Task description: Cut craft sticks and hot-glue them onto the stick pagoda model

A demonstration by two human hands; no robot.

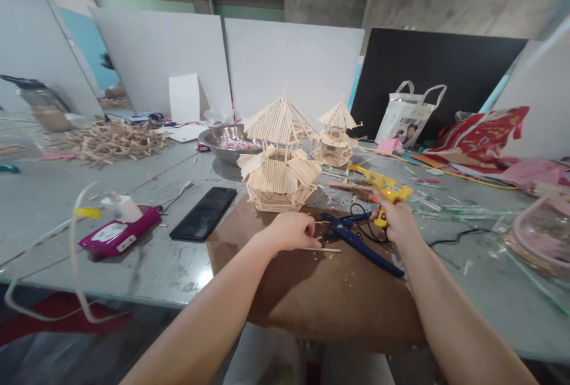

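Note:
My left hand [294,232] rests on a brown cardboard sheet [312,296], fingers pinched on a thin wooden stick [327,249] that lies flat to the right. My right hand [394,218] is wrapped round the handle of a yellow glue gun [385,188], its black cord [449,239] trailing right. Blue-handled cutters [356,242] lie between my hands. Just beyond my left hand stands a two-tier pagoda model made of sticks [278,159]. A smaller stick pagoda [336,135] stands behind it to the right.
A black phone [203,212] and a purple wipes pack [118,233] lie left of the cardboard. A steel bowl [227,141], a heap of sticks [113,141], a white tote bag [409,114] and red and pink bags [481,135] sit further back. White boards line the rear.

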